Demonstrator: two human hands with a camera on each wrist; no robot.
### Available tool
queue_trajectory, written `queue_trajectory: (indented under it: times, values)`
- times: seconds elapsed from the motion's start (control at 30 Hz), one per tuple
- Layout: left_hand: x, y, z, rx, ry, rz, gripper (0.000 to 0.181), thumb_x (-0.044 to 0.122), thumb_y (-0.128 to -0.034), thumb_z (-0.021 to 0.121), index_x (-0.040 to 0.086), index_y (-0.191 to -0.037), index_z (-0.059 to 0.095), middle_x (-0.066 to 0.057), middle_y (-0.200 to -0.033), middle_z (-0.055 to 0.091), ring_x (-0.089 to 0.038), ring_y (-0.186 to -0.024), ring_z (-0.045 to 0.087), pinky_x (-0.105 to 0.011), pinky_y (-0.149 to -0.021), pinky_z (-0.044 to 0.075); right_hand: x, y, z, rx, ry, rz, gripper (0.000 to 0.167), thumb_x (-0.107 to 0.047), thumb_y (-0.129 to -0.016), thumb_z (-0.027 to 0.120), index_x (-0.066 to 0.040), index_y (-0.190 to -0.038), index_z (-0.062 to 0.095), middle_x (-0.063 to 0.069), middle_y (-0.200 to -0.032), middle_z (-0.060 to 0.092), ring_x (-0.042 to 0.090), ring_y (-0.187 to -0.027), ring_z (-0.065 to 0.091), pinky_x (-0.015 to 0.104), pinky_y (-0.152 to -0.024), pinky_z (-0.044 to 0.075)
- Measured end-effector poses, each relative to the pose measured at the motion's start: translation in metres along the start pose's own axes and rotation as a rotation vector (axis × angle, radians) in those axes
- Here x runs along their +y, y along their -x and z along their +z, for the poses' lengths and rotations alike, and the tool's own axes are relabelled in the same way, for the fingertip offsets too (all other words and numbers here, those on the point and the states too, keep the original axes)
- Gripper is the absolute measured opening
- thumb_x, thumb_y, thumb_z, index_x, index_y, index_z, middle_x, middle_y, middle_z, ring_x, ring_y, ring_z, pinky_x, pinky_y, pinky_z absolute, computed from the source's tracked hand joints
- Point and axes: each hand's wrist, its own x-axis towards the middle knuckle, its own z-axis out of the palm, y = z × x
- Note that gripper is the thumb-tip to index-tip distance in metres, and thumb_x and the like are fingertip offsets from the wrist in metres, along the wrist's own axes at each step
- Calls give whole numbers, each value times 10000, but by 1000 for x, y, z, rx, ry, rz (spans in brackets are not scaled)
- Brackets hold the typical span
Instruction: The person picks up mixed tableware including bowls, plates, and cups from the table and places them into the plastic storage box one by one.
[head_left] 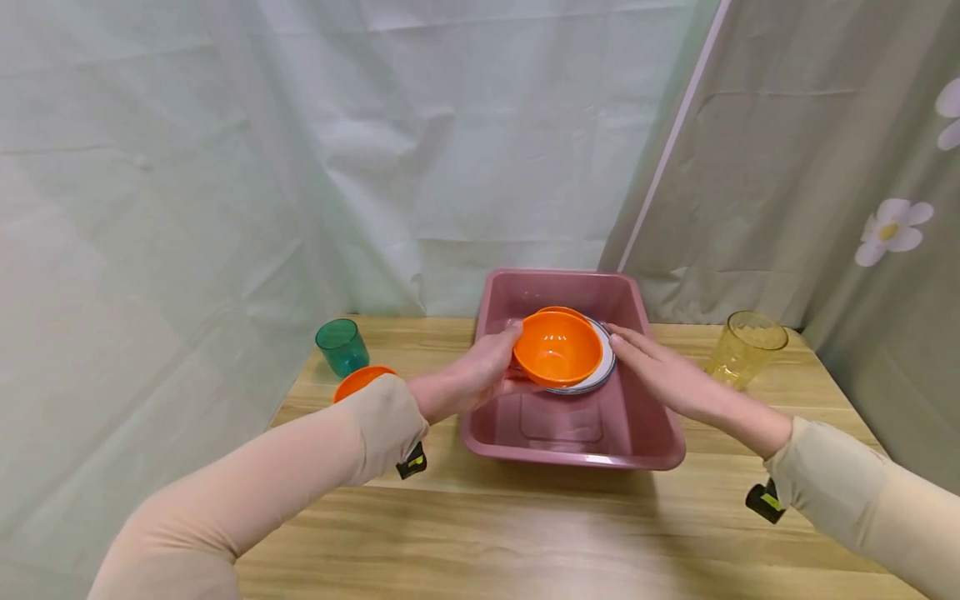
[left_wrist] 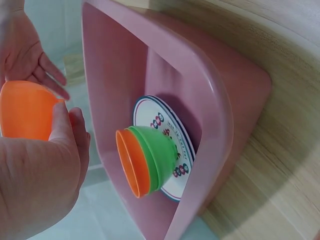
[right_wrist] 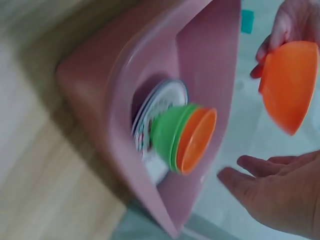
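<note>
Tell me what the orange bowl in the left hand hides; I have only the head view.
Observer: The left wrist view shows a green bowl on the plates.
Operator: Say whether the held bowl touches it.
Observer: No; in the right wrist view the left hand holds it apart from the green bowl.
Operator: Describe the upper face of the plates.
Observer: The left wrist view shows printed motifs and lettering there.

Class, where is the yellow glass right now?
In the head view, the yellow glass sits on the right side of the table, between the pink tub and the flowered curtain.
</note>
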Motion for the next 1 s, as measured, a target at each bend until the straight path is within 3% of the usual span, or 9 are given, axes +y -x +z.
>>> queue_trajectory:
  times: [0.17,0.33,0.57,1.0]
  values:
    - [-1,-1,3,7,0,-4,550,383,-1121,392,7,-1522,399,-266,-1355,556,-383,-1147,642,-509,-941,540,-7,-11,8,-78,-401,45,711,-461,-1118,323,65,-1588,232,325,-1520,419,463,-1331,505,517,-1085,440]
    - [-2,-1,5,13,-4,-7,550,384,-1121,389,16,-1530,397,-259,-1364,551,-385,-1150,645,-513,-943,537,-12,-20,15,-107,-618,109,661,-373,-1132,309,108,-1572,201,388,-1498,391,453,-1267,557,450,-1015,516]
    - [-2,-3,7,27,-13,-10,555,390,-1119,394,20,-1532,398,-262,-1362,554,-385,-1145,649,-498,-909,561,-16,-27,19,-108,-719,198,634,-365,-1128,328,103,-1546,237,375,-1425,472,328,-1084,679,513,-997,515]
    - [-3,-3,8,40,-22,-19,541,391,-1115,411,53,-1537,410,-241,-1349,569,-365,-1107,671,-485,-886,572,-14,-32,21,-115,-746,171,530,-232,-1128,313,147,-1497,284,328,-1298,555,270,-943,704,426,-873,594]
